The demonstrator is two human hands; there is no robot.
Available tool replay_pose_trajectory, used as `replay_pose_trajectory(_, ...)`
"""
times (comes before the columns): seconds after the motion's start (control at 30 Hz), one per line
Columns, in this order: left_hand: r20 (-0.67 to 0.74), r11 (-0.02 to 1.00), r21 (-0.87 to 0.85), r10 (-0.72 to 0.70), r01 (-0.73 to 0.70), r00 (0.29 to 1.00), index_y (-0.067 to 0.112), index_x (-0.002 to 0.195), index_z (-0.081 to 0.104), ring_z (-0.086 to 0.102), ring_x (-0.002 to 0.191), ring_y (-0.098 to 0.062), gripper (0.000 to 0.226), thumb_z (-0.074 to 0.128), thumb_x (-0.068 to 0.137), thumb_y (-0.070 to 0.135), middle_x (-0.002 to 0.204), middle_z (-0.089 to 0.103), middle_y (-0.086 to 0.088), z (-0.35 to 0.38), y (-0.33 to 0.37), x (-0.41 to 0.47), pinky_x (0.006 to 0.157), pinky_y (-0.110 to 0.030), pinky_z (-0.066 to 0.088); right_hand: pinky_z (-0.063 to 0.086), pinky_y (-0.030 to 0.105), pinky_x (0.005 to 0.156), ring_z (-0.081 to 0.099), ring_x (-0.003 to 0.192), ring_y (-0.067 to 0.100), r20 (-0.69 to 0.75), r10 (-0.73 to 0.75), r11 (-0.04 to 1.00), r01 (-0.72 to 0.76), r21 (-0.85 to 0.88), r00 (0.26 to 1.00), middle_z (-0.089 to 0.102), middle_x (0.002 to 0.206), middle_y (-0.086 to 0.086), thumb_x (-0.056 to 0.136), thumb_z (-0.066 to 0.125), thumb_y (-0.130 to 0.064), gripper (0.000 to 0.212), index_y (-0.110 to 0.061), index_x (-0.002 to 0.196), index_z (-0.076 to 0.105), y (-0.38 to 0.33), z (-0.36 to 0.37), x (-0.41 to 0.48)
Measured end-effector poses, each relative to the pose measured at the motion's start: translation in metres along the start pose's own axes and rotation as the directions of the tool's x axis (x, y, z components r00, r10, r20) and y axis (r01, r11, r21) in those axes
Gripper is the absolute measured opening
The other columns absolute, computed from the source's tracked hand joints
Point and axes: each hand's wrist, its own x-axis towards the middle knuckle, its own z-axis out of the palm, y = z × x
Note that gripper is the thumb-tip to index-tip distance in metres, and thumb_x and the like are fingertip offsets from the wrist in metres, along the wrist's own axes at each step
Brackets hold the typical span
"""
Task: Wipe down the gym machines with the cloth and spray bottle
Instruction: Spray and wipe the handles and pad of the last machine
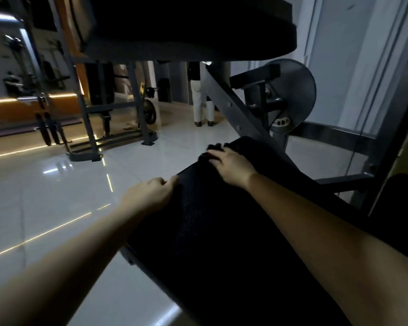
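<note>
Two bare hands were on the black seat pad (222, 220) of a gym machine. Her left hand (149, 194) gripped the pad's near-left edge, fingers curled together. Her right hand (229, 165) lay on a dark cloth (209, 153) bunched at the pad's far end, its fingers stretched slightly apart and pressing down. Beyond, someone in pale trousers (201, 102) stood on the glossy tiled floor (57, 184).

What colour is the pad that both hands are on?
Black, with a dull, faintly textured surface. The pad shows best in the head view, the only one.
</note>
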Motion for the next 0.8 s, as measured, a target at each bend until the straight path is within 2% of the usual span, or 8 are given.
replay_pose_trajectory(0.07, -0.084, 0.995, 0.093, -0.029, 0.036, 0.996, 0.024, 0.108, 0.064, 0.061, 0.111, -0.032, 0.077, 0.016, 0.091, 0.082, 0.122, 0.067, -0.013, 0.011, -0.003, -0.002, 0.094, -0.043, 0.046, 0.031, 0.044, 0.115, 0.034, 0.144, 0.032, 0.002, 0.077, 0.997, -0.077, 0.007, 0.997, 0.030, 0.160, 0.007, 0.106, 0.037, -0.043, 0.044, -0.033, 0.149, 0.042, 0.043, -0.012, 0.026)
replay_pose_trajectory(0.23, -0.095, 0.990, 0.129, -0.045, 0.057, 0.994, 0.025, 0.092, 0.063, 0.063, 0.094, -0.028, 0.083, 0.012, 0.083, 0.090, 0.105, 0.070, -0.007, 0.012, -0.005, 0.002, 0.089, -0.042, 0.050, 0.034, 0.050, 0.113, 0.040, 0.136, 0.039, 0.068, 0.189, 0.970, -0.197, 0.145, 0.980, 0.035, 0.154, 0.013, 0.107, 0.035, -0.040, 0.046, -0.030, 0.152, 0.038, 0.129, -0.039, 0.077)
replay_pose_trajectory(0.37, -0.122, 0.987, 0.140, -0.057, 0.074, 0.991, 0.025, 0.092, 0.063, 0.062, 0.090, -0.027, 0.084, 0.014, 0.082, 0.092, 0.102, 0.070, -0.007, 0.013, -0.004, -0.001, 0.087, -0.042, 0.051, 0.035, 0.048, 0.110, 0.041, 0.133, 0.042, -0.061, 0.287, 0.951, -0.277, 0.140, 0.956, 0.035, 0.151, 0.019, 0.107, 0.035, -0.037, 0.048, -0.023, 0.152, 0.037, 0.132, -0.026, 0.089)
replay_pose_trajectory(0.47, -0.114, 0.986, 0.146, -0.060, 0.076, 0.992, 0.024, 0.088, 0.061, 0.061, 0.085, -0.026, 0.087, 0.011, 0.079, 0.095, 0.097, 0.069, -0.007, 0.014, -0.002, -0.002, 0.084, -0.041, 0.051, 0.038, 0.048, 0.108, 0.044, 0.128, 0.042, -0.041, 0.279, 0.959, -0.275, 0.071, 0.960, 0.041, 0.145, 0.021, 0.105, 0.036, -0.033, 0.043, -0.023, 0.145, 0.046, 0.112, -0.024, 0.077)
replay_pose_trajectory(0.6, -0.125, 0.987, 0.136, -0.069, 0.086, 0.990, 0.026, 0.090, 0.063, 0.062, 0.083, -0.023, 0.088, 0.010, 0.079, 0.095, 0.095, 0.069, -0.004, 0.012, 0.000, -0.003, 0.081, -0.038, 0.051, 0.044, 0.042, 0.101, 0.051, 0.115, 0.038, 0.001, 0.049, 0.995, -0.049, -0.082, 0.999, 0.054, 0.132, 0.019, 0.100, 0.036, -0.035, 0.039, -0.017, 0.127, 0.057, 0.033, 0.004, 0.030)
replay_pose_trajectory(0.67, -0.118, 0.987, 0.128, -0.080, 0.095, 0.990, 0.027, 0.100, 0.062, 0.062, 0.087, -0.025, 0.082, 0.012, 0.082, 0.090, 0.099, 0.068, -0.005, 0.009, 0.001, -0.007, 0.077, -0.037, 0.050, 0.037, 0.043, 0.108, 0.044, 0.123, 0.039, 0.049, -0.197, 0.974, 0.201, -0.104, 0.979, 0.048, 0.140, 0.020, 0.099, 0.025, -0.040, 0.051, -0.016, 0.132, 0.055, -0.024, 0.030, -0.021)
replay_pose_trajectory(0.7, -0.125, 0.993, 0.057, -0.098, 0.105, 0.987, 0.028, 0.108, 0.061, 0.063, 0.092, -0.027, 0.075, 0.015, 0.085, 0.083, 0.106, 0.068, -0.006, 0.009, -0.001, -0.007, 0.078, -0.038, 0.051, 0.032, 0.044, 0.113, 0.039, 0.130, 0.039, 0.055, -0.310, 0.947, 0.313, -0.068, 0.949, 0.044, 0.145, 0.021, 0.098, 0.024, -0.041, 0.054, -0.016, 0.137, 0.053, -0.045, 0.037, -0.046)
replay_pose_trajectory(0.8, -0.140, 0.994, 0.002, -0.105, 0.107, 0.985, 0.027, 0.115, 0.060, 0.064, 0.101, -0.029, 0.053, 0.024, 0.097, 0.061, 0.117, 0.067, -0.008, 0.011, 0.000, -0.006, 0.086, -0.042, 0.053, 0.027, 0.041, 0.120, 0.032, 0.144, 0.032, 0.055, -0.432, 0.902, 0.431, 0.025, 0.900, 0.038, 0.154, 0.019, 0.098, 0.044, -0.032, 0.053, -0.019, 0.150, 0.041, -0.046, 0.027, -0.069)
